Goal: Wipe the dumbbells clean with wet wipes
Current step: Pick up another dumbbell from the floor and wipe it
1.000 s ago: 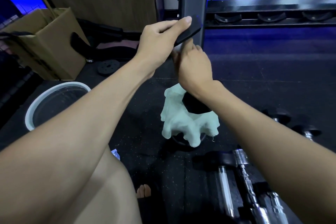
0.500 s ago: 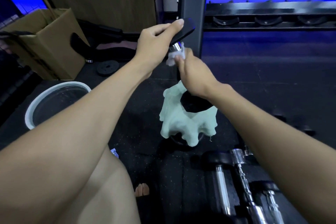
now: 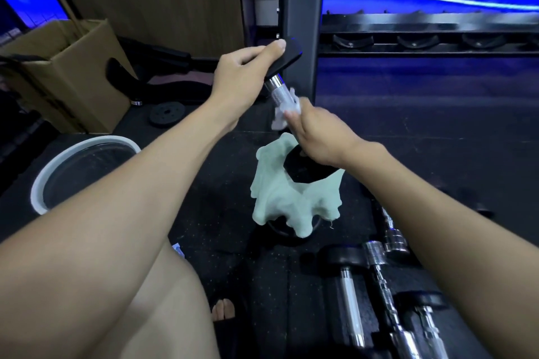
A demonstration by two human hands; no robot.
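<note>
Dumbbell first: a black hex-headed dumbbell with a chrome knurled handle (image 3: 280, 90) stands tilted in front of me, its upper head up by the dark steel rack post (image 3: 302, 9) and its lower head resting on a pale green cloth (image 3: 288, 201). That cloth is draped over something round and dark on the floor; I cannot tell what is under it.

My left hand (image 3: 243, 76) is closed over the upper head, thumb laid along its top edge. My right hand (image 3: 318, 132) is wrapped around the lower part of the handle with a thin white wet wipe (image 3: 284, 112) pinched between fingers and chrome; the wipe's loose end hangs blurred just left of the hand.

Further out, on the black speckled rubber floor (image 3: 437, 131), more black-headed chrome dumbbells (image 3: 350, 277) lie side by side near my right forearm. To the left sits a round white-rimmed bin (image 3: 84, 146), and beyond it an open brown cardboard box (image 3: 73, 73) with a small black weight plate (image 3: 167, 114) lying flat near it. A long black storage rack with empty cradles (image 3: 423, 41) runs across the far right, under blue lighting.
</note>
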